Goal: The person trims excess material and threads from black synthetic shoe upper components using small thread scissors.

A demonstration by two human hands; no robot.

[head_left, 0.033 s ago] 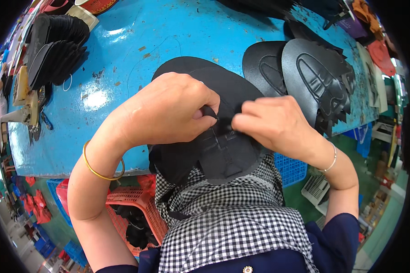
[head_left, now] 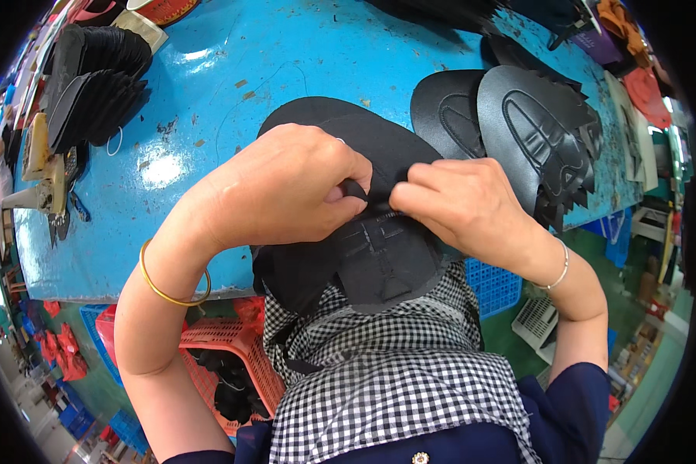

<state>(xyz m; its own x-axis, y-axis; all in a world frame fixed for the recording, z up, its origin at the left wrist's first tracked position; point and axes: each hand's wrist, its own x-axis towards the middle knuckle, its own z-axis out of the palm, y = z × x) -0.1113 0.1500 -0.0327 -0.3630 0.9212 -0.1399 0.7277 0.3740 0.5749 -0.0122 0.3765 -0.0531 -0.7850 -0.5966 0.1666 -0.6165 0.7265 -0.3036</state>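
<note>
Between my hands lies a black shoe upper (head_left: pixel 387 271), its matt inner side facing up, over the table's near edge and my checked apron. A second matt black piece (head_left: pixel 309 108) shows beneath it at the far side. My left hand (head_left: pixel 294 185) is closed, thumb and forefinger pinching a raised fold of the upper. Just right of it, my right hand (head_left: pixel 464 201) has its fingers pressed together over the upper's middle. What those fingertips hold is hidden. Pale marks and stitch lines run along the upper below both hands.
More glossy black shoe uppers (head_left: pixel 530 131) are stacked on the blue table (head_left: pixel 178 85) to the right. Bundled black pieces (head_left: pixel 100 93) stand at the far left near a yellow-handled tool (head_left: pixel 35 147). An orange crate (head_left: pixel 247 356) with black pieces sits below the table's near edge.
My right hand has shifted slightly up and left, closer to the left hand. The upper's middle has creased a little; my left hand keeps its pinch.
</note>
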